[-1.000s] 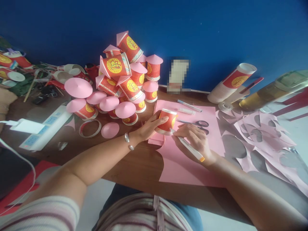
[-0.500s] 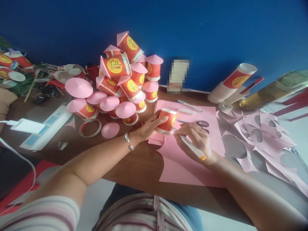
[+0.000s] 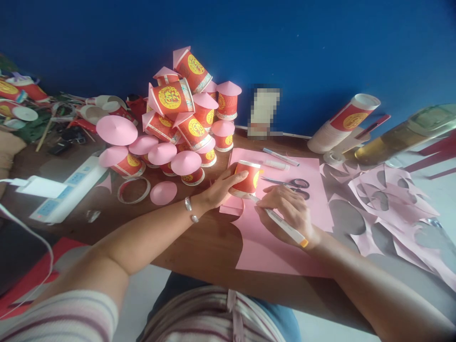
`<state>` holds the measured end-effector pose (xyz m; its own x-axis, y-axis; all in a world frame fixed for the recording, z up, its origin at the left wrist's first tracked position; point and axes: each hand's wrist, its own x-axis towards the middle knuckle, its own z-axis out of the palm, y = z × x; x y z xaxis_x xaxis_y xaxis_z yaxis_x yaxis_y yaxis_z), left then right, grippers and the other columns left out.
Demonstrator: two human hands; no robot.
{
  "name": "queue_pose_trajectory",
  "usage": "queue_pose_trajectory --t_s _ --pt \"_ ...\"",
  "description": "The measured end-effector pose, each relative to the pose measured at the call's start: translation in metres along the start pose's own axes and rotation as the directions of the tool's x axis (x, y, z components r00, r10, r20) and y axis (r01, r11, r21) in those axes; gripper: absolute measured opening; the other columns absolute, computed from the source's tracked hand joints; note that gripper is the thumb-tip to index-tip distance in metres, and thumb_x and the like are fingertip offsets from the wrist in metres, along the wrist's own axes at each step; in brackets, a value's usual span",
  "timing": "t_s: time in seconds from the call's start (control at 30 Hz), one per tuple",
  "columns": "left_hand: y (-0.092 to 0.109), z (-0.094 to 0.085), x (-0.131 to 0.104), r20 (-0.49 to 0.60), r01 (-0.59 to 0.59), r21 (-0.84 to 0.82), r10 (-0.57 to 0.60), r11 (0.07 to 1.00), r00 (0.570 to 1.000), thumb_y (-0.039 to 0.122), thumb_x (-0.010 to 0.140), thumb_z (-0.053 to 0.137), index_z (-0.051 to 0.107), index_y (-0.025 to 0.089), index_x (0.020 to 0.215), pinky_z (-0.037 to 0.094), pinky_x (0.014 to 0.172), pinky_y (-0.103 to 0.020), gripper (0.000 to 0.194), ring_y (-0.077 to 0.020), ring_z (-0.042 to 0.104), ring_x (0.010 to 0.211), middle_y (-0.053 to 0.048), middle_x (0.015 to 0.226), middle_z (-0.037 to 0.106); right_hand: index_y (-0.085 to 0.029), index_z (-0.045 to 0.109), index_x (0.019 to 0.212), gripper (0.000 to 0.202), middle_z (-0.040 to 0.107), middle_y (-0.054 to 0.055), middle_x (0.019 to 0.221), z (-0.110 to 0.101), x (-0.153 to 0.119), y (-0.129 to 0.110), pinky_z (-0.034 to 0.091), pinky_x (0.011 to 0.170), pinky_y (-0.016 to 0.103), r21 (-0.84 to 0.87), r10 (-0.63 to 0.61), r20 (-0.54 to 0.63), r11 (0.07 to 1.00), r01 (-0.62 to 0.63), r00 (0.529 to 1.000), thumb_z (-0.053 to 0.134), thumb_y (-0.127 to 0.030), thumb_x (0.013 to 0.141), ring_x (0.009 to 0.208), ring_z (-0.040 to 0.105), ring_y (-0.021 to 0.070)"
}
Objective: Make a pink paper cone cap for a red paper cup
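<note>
My left hand point(image 3: 225, 186) is wrapped round a red paper cup point(image 3: 246, 177) with a white rim and a yellow emblem, holding it above the pink paper point(image 3: 270, 251). Between the fingers of my right hand point(image 3: 287, 209) is a white marker pen point(image 3: 285, 227) with an orange end. Its tip is at the cup's lower edge; whether it touches I cannot tell. Just behind my right hand, dark-handled scissors point(image 3: 299, 184) lie on the pink paper. Farther back on the sheet are a blue-tipped pen point(image 3: 281, 156) and a capped white marker point(image 3: 277, 165).
Red cups with pink cone tops point(image 3: 194, 130) are piled at the back left. A tape roll point(image 3: 133, 191), a pink disc point(image 3: 163, 193) and a power strip point(image 3: 71, 190) lie left. Rightward are stacked cups point(image 3: 342, 123), a bottle point(image 3: 399, 135) and pink paper scraps point(image 3: 388, 199).
My right hand and the marker have shifted slightly down and right, uncovering more of the scissors. My left hand and the cup have hardly moved.
</note>
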<state>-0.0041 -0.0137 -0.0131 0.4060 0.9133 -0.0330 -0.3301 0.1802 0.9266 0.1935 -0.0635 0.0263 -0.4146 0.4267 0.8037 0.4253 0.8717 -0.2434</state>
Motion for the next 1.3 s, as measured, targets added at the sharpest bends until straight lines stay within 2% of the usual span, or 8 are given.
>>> queue_pose_trajectory --t_s 0.2,0.4,0.67,0.8,0.97,1.17,1.3 --pt "0.003 0.002 0.001 0.032 0.006 -0.008 -0.006 1.000 0.999 0.048 0.093 0.068 0.067 0.017 0.118 0.050 0.102 -0.042 0.040 -0.0307 0.063 0.122 -0.011 0.123 0.071 -0.024 0.062 0.093 0.020 0.069 -0.002 0.071 0.002 -0.001 -0.002 0.060 0.064 0.032 0.006 -0.020 0.014 1.000 0.020 1.000 0.066 -0.006 0.087 0.067 0.071 0.0174" --pt "0.013 0.008 0.001 0.083 0.036 -0.080 -0.029 0.996 0.996 0.050 0.091 0.068 0.064 0.014 0.120 0.054 0.094 -0.044 0.046 -0.0338 0.066 0.118 -0.015 0.121 0.073 -0.024 0.062 0.094 0.020 0.069 -0.002 0.070 0.003 0.000 -0.003 0.059 0.063 0.031 -0.014 -0.035 0.023 0.999 0.035 0.999 0.067 -0.005 0.088 0.065 0.071 0.0175" --pt "0.012 0.007 0.001 0.107 0.043 -0.092 -0.033 0.995 0.994 0.053 0.089 0.069 0.063 0.015 0.124 0.058 0.090 -0.047 0.051 -0.0334 0.068 0.112 -0.016 0.124 0.071 -0.023 0.063 0.102 0.023 0.072 0.000 0.075 0.005 -0.004 -0.002 0.060 0.067 0.033 0.027 -0.031 0.044 0.999 0.029 0.999 0.069 -0.006 0.087 0.070 0.073 0.0191" --pt "0.011 0.006 -0.001 0.084 0.070 -0.069 -0.064 0.995 0.994 0.051 0.087 0.074 0.063 0.017 0.122 0.060 0.092 -0.047 0.051 -0.0325 0.067 0.114 -0.014 0.122 0.071 -0.022 0.064 0.101 0.022 0.073 0.001 0.076 0.005 -0.004 -0.003 0.060 0.068 0.033 0.039 -0.029 0.055 0.999 0.027 0.998 0.070 -0.006 0.088 0.071 0.073 0.0193" --pt "0.017 0.010 -0.002 0.082 0.086 -0.065 -0.080 0.994 0.993 0.052 0.087 0.074 0.063 0.017 0.124 0.061 0.090 -0.048 0.052 -0.0362 0.063 0.122 -0.015 0.130 0.068 -0.022 0.063 0.101 0.021 0.072 0.001 0.075 0.004 -0.003 -0.003 0.060 0.067 0.032 0.039 -0.035 0.070 0.999 0.032 0.997 0.069 -0.006 0.089 0.070 0.073 0.0188" --pt "0.022 0.012 -0.003 0.067 0.084 -0.045 -0.081 0.995 0.994 0.054 0.086 0.075 0.065 0.016 0.120 0.061 0.089 -0.048 0.052 -0.0366 0.064 0.120 -0.016 0.127 0.070 -0.023 0.064 0.103 0.020 0.073 0.001 0.077 0.004 -0.005 -0.001 0.060 0.067 0.034 0.039 -0.030 0.088 0.999 0.027 0.996 0.067 -0.008 0.090 0.072 0.073 0.0200" --pt "0.020 0.011 -0.003 0.052 0.125 -0.059 -0.122 0.990 0.991 0.053 0.086 0.075 0.066 0.016 0.121 0.061 0.090 -0.050 0.051 -0.0365 0.063 0.120 -0.015 0.125 0.070 -0.023 0.064 0.101 0.018 0.073 0.001 0.076 0.003 -0.004 -0.002 0.060 0.066 0.033 0.023 -0.031 0.080 0.999 0.029 0.996 0.067 -0.009 0.092 0.071 0.073 0.0194"
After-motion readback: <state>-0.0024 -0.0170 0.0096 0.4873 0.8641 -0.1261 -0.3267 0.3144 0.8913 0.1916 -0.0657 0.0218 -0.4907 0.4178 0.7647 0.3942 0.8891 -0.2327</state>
